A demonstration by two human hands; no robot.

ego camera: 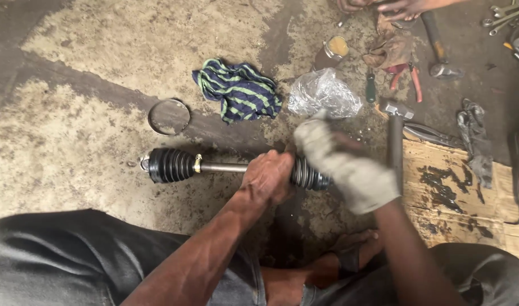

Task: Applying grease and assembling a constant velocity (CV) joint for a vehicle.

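A car drive shaft lies across the concrete floor, with a black ribbed rubber boot at its left end and a bare steel shaft in the middle. My bare left hand grips the shaft beside a second ribbed boot. My right hand, in a dirty white glove and blurred by motion, is on the right end of that boot and hides the joint beneath it. I cannot tell what the glove grips.
A striped blue-green rag, a metal ring, a clear plastic bag, a grease tin, a hammer, red-handled pliers and spanners lie around. Greasy cardboard is at right. Another person's hands work at top.
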